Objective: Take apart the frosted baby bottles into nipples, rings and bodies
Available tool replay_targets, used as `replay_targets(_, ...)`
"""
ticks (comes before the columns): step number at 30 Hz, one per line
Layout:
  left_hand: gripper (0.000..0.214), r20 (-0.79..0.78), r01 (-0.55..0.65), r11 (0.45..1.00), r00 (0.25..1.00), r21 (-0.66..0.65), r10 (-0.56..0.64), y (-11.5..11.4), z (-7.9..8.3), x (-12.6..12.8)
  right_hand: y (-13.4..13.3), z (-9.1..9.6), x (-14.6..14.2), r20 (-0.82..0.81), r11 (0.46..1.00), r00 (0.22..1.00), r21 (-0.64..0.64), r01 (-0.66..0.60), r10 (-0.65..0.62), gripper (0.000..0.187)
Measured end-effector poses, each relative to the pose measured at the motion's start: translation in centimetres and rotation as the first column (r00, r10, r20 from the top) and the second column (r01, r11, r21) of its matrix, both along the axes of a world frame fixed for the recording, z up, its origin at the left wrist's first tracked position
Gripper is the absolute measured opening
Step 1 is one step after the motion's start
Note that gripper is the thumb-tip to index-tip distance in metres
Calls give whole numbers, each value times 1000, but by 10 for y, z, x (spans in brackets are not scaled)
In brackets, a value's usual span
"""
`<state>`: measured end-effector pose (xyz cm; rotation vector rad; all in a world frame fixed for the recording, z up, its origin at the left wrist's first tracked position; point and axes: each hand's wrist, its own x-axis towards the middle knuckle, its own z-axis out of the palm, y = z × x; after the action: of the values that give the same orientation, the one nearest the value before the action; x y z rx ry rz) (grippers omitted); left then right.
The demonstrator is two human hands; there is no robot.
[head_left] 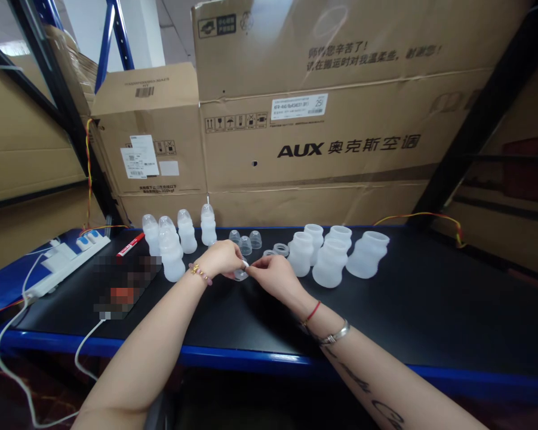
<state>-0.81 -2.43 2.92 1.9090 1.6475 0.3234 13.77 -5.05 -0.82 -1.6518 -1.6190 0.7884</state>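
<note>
My left hand (226,258) is closed around a small translucent bottle collar (240,275), just above the black tabletop. My right hand (275,275) pinches at the same piece from the right, thumb and index finger together; a whitish bit between the fingertips is too small to make out. Behind my hands stand several clear dome caps (245,245). Loose clear rings (281,249) lie beyond my right hand, partly hidden by it. To the right are several open, frosted baby bottles (329,263). Capped baby bottles (172,257) stand to the left of my left hand.
A black worktop (412,316) with a blue edge runs across. On its left lie a phone-like device (128,286) with a cable, a red marker (130,245) and a white power strip (71,263). A large cardboard sheet (322,179) closes off the back.
</note>
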Motion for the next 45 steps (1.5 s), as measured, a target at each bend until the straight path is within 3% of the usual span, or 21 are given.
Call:
replay_targets(7, 25, -90, 62, 998, 994, -23, -64, 0, 4, -1, 3, -2, -1, -49, 999, 999, -32, 20, -21, 14)
replay_targets(13, 67, -226, 223, 971, 945, -83, -237, -7, 15, -2, 5, -3, 0, -8, 996, 1000, -83, 14, -15, 7)
replay_targets(16, 80, -308, 244, 970, 922, -3, -233, -9, 12, 1, 5, -3, 0, 15, 995, 1000, -94, 15, -14, 7)
replay_targets(22, 54, -375, 224, 962, 914, 154, -153, -6, 2, 5, 6, -4, -1, 41, 995, 999, -97, 12, -8, 8)
replay_targets(30, 40, -78, 71, 909, 996, 410, -43, -3, 16, -8, 8, -2, 4, -122, 997, 991, -59, 43, -50, 11)
replay_targets(32, 42, -19, 77, 895, 997, 440, -76, -5, 14, -4, 5, 1, 8, -216, 997, 973, -18, 75, -77, 17)
replay_targets(35, 41, -78, 190, 865, 982, 465, -174, -11, 6, 8, -3, 7, 13, -284, 983, 952, 107, 147, -112, 23)
replay_targets(40, 30, -211, 381, 814, 924, 438, -319, -19, -16, 31, -17, 10, 15, -158, 919, 974, 333, 210, -166, 25)
replay_targets(42, 26, -187, 430, 793, 903, 432, -387, -18, -26, 40, -17, 9, 16, -103, 908, 975, 355, 222, -198, 24)
replay_targets(45, 33, -88, 450, 762, 880, 465, -466, -14, -37, 51, -10, 8, 20, -114, 935, 980, 299, 192, -165, 24)
